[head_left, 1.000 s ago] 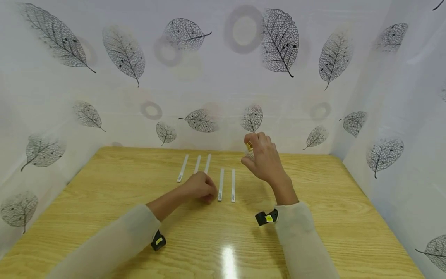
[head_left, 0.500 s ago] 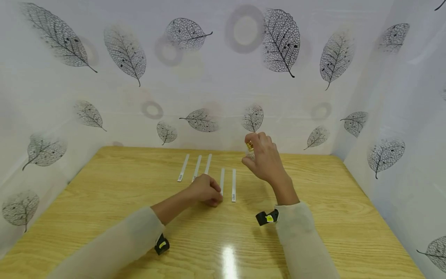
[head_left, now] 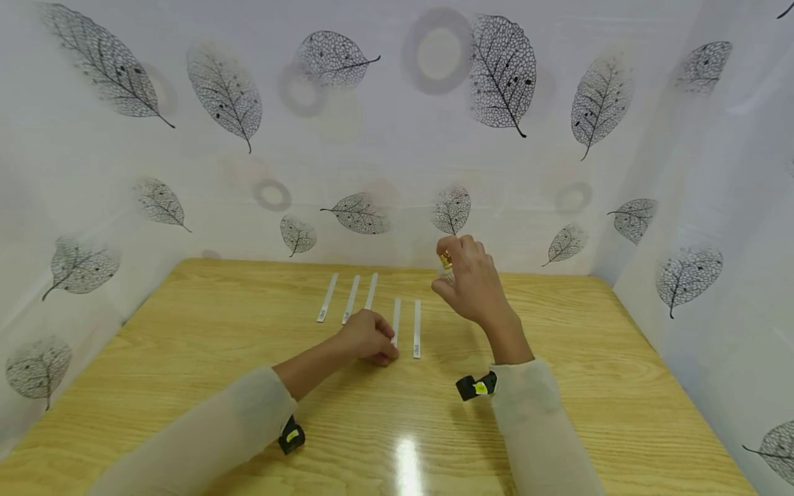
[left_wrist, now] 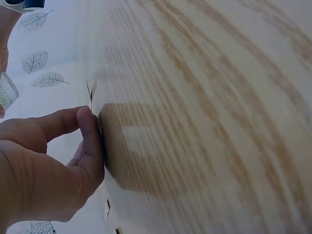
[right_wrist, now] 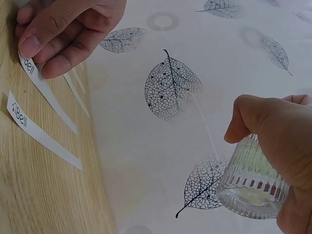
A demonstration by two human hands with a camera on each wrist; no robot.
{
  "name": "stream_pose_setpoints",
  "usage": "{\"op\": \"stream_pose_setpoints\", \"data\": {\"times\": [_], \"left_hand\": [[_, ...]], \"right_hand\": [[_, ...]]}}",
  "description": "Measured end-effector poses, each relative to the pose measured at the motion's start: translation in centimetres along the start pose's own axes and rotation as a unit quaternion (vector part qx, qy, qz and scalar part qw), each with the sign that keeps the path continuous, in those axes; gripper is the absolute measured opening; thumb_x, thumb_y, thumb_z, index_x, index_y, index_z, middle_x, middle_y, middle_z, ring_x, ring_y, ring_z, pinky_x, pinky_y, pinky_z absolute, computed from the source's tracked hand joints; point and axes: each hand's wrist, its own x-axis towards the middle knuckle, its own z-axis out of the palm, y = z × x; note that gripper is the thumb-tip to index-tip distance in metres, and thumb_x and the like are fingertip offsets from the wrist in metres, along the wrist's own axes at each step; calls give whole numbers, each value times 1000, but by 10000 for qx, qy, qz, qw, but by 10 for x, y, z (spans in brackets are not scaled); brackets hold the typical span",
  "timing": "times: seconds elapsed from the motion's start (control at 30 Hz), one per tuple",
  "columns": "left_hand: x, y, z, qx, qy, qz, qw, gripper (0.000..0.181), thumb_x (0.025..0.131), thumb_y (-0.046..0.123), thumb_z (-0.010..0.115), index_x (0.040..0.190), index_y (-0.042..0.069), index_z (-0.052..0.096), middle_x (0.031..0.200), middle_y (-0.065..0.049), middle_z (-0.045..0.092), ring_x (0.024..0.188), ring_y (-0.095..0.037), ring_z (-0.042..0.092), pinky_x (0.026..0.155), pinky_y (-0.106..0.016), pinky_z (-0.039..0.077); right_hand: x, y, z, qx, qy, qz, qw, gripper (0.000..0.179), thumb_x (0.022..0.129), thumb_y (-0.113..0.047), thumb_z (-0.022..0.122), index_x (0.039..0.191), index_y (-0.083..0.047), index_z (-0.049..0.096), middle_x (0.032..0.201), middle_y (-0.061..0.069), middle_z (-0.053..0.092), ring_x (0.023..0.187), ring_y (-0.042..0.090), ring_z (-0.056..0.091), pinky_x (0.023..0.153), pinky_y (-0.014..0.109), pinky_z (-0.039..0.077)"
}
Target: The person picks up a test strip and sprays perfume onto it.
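Note:
My left hand [head_left: 368, 336] pinches the labelled near end of a narrow white paper strip [head_left: 396, 320] lying on the table. In the right wrist view its thumb and fingers cover part of the printed "Bell" end. Just right of it lies another strip [head_left: 417, 327], its print facing up. My right hand [head_left: 473, 279] holds a ribbed clear glass bottle [right_wrist: 253, 195] in the air, above the table's far side. A gold-coloured top [head_left: 445, 260] shows at my index finger; the right wrist view leaves that top hidden behind the hand. Pale liquid seems to sit inside the glass.
Three more white strips [head_left: 327, 297] lie farther back, left of centre, one partly behind my left hand. The wooden table [head_left: 558, 427] ends at a white curtain [head_left: 384, 151] printed with leaves, which also runs along both sides. A black wrist camera [head_left: 475, 387] sits at each cuff.
My left hand has moved a little right, onto the near end of the strip, and its fingers have closed there. The right hand and bottle have stayed in place.

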Motion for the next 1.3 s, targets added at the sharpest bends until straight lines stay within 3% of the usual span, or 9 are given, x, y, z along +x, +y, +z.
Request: {"op": "stream_pose_setpoints", "data": {"times": [0.37, 0.87, 1.1, 1.3], "left_hand": [[0, 2, -5, -258, 74, -258, 9993, 43, 76, -11, 82, 113, -5, 61, 93, -17, 70, 69, -20, 72, 67, -30, 62], [3, -3, -10, -688, -94, -268, 9972, 21, 90, -5, 69, 111, -9, 66, 93, -17, 69, 67, -16, 66, 63, -25, 59], [3, 2, -15, -631, 24, -231, 9977, 18, 91, -1, 69, 108, -5, 67, 90, -14, 68, 66, -16, 65, 61, -25, 57], [2, 10, -21, -854, 169, -105, 9961, 17, 90, -1, 68, 107, -5, 66, 92, -14, 66, 68, -17, 64, 62, -25, 58]], "right_hand": [[0, 0, 0, 1, -47, 24, 10000, 40, 85, -11, 65, 118, -14, 43, 103, 14, 50, 86, 33, 46, 66, 45, 34], [-1, 2, -1, 65, -42, 33, 10000, 40, 85, -11, 65, 118, -14, 44, 104, 15, 51, 87, 33, 46, 67, 46, 36], [-1, 2, -2, 45, -102, 162, 9998, 41, 85, -12, 66, 119, -15, 44, 104, 14, 51, 89, 34, 47, 68, 48, 38], [-1, 0, -3, 81, -127, 181, 9997, 40, 85, -11, 66, 118, -14, 44, 104, 14, 51, 88, 33, 47, 68, 47, 36]]}}
